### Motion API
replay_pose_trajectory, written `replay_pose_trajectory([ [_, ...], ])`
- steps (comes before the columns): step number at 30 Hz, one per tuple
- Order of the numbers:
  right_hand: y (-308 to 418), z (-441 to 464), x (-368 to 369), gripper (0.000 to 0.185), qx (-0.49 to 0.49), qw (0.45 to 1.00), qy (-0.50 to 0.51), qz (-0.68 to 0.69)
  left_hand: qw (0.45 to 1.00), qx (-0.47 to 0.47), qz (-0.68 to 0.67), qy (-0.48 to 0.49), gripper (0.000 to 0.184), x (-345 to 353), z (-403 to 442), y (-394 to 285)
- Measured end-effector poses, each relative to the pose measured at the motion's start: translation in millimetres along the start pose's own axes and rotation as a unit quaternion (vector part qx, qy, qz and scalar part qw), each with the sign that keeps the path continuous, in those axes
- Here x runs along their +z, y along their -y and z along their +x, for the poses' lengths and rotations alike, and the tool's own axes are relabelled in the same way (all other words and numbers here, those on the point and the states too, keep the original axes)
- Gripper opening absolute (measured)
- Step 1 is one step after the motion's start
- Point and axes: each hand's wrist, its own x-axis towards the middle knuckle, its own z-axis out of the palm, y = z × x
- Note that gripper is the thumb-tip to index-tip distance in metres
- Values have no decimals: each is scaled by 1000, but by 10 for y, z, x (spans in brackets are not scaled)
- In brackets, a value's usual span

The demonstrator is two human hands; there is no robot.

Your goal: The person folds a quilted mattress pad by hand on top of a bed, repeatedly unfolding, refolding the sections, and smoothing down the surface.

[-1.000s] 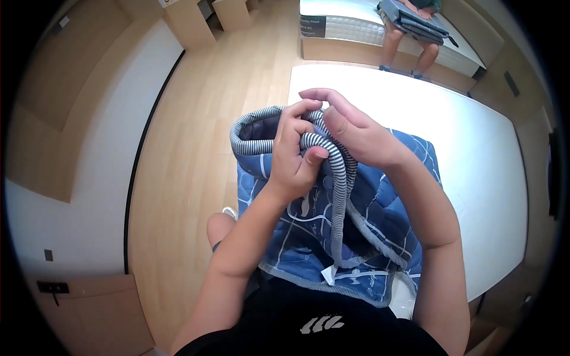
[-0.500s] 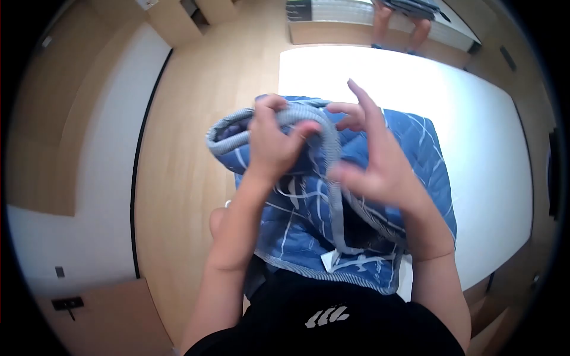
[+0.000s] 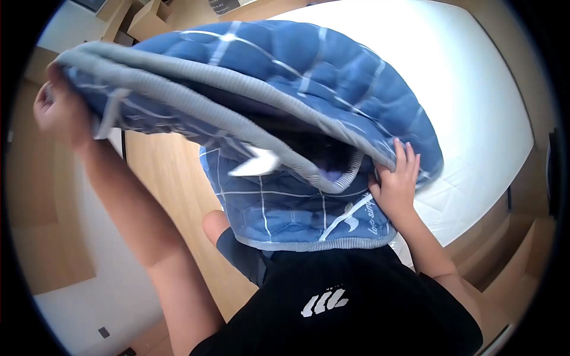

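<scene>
A blue quilted mattress pad (image 3: pixel 368 74) with white grid lines and grey striped binding is spread out in front of me. One of its layers is lifted and stretched toward the left, so a dark gap shows between the bound edges. At the far left, my left hand (image 3: pixel 62 113) is closed around a bound corner, raised. My right hand (image 3: pixel 396 184) pinches the binding at the right, fingers on top and thumb below. A white tag (image 3: pixel 258 161), blurred, hangs from the near edge. The lower layer, with printed lettering, lies close to my lap.
A white mattress (image 3: pixel 481 89) lies behind and to the right of the pad. Wood-look floor (image 3: pixel 163 172) runs along the left. Wooden shelving (image 3: pixel 151 24) stands at the upper left, and more wooden furniture (image 3: pixel 504 261) is at the lower right.
My left hand has swung far left, pulling a bound corner of the pad with it. My right hand, spread before, has come down onto the binding. The folded bundle has opened wide.
</scene>
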Motion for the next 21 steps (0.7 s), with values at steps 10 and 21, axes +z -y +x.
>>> replay_pose_trajectory([
  [10, 103, 89, 358, 50, 10, 973, 99, 210, 997, 43, 45, -53, 52, -1923, 642, -47],
  [21, -172, -71, 403, 51, 67, 827, 74, 554, 995, -28, 52, -78, 46, -2090, 686, -270],
])
